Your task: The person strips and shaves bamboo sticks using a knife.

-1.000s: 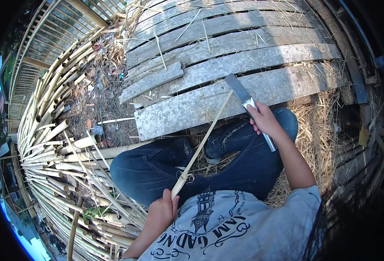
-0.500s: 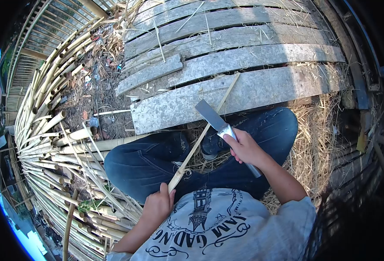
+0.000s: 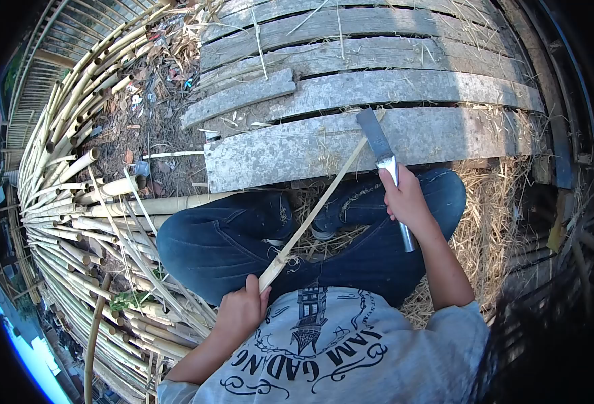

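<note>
A long pale bamboo strip slants across my lap, its far end lying on the nearest plank. My left hand is closed around its near end, close to my shirt. In my right hand is a machete with a broad, square-ended blade and a shiny metal handle. The fingers wrap the handle, with the thumb along its upper part. The blade points away from me and lies over or against the strip near its far end; whether they touch I cannot tell.
A wooden plank platform with gaps between its boards spreads ahead of my crossed legs. Many cut bamboo poles are stacked at the left. Straw-like shavings cover the ground at the right. A short loose board rests on the planks.
My right hand and the machete have moved forward and right, bringing the blade toward the strip's far end. My left hand keeps its hold; the view has shifted slightly.
</note>
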Tool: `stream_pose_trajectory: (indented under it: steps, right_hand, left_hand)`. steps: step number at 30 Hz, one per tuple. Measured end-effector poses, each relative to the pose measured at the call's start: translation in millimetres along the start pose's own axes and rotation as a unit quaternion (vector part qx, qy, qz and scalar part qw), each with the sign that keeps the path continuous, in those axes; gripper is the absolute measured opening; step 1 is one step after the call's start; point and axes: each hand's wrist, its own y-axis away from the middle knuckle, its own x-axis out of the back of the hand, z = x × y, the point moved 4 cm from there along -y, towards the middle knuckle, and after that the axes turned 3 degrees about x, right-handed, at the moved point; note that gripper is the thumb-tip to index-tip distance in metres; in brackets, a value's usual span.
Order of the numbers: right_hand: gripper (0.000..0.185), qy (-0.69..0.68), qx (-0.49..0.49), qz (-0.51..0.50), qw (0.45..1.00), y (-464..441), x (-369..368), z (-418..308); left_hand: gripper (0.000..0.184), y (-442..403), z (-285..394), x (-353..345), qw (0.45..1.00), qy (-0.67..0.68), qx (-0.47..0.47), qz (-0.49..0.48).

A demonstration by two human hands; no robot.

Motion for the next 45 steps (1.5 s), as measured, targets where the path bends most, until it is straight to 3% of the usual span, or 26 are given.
stream_pose_trajectory:
  steps: [4,13,17,19,21,24,27,31,36,39,41,45]
  right_hand:
    - [0.027,-0.073,-0.016,-0.010,0.997,6.2,-8.7,10.4]
    - [0.032,-0.036,-0.015,-0.070,0.997,-13.9,20.9,13.1]
    - [0.033,-0.037,-0.014,-0.038,0.998,-15.7,15.5,11.1]
    - [0.028,-0.034,-0.030,-0.137,0.990,3.3,8.9,-8.0]
    - [0.028,-0.004,-0.016,-0.166,0.986,3.5,6.9,-7.7]
    - [0.035,-0.053,-0.020,-0.034,0.998,-22.1,11.0,7.0]
    - [0.036,-0.016,-0.008,-0.034,0.999,-9.8,0.4,0.0]
    - [0.036,0.007,-0.012,-0.168,0.986,4.5,-9.1,-12.4]
    - [0.033,-0.023,-0.001,-0.023,0.999,-28.6,3.6,2.9]
    - [0.031,0.003,0.019,-0.035,0.999,-9.9,-3.2,-12.5]
    - [0.028,0.002,0.008,-0.155,0.988,3.9,-16.5,-12.8]
    - [0.031,0.000,0.003,-0.162,0.987,10.9,-26.6,-20.4]
  left_hand:
    - [0.028,-0.3,0.3,0.5,1.000,-0.002,-0.001,-0.006]
    - [0.027,1.5,2.6,2.9,1.000,0.006,0.002,-0.013]
    - [0.027,-2.1,2.6,2.8,1.000,0.008,0.011,-0.004]
    - [0.026,1.4,-0.8,0.8,1.000,0.015,0.008,-0.003]
    - [0.026,0.4,-0.7,1.7,1.000,0.006,0.017,-0.012]
    - [0.025,-2.4,3.8,4.2,0.999,0.017,0.025,-0.027]
    - [0.024,-0.6,0.9,1.1,0.999,0.038,0.028,-0.011]
    - [0.027,-0.8,-0.6,2.6,1.000,0.004,0.016,-0.013]
    - [0.025,2.4,-3.1,-2.1,0.999,0.039,0.030,-0.021]
    - [0.025,0.8,-5.0,0.6,0.999,0.039,0.031,-0.012]
    - [0.025,1.5,-6.3,2.3,0.999,0.043,0.027,-0.015]
    - [0.025,0.6,-6.6,-1.7,0.999,0.036,0.027,-0.022]
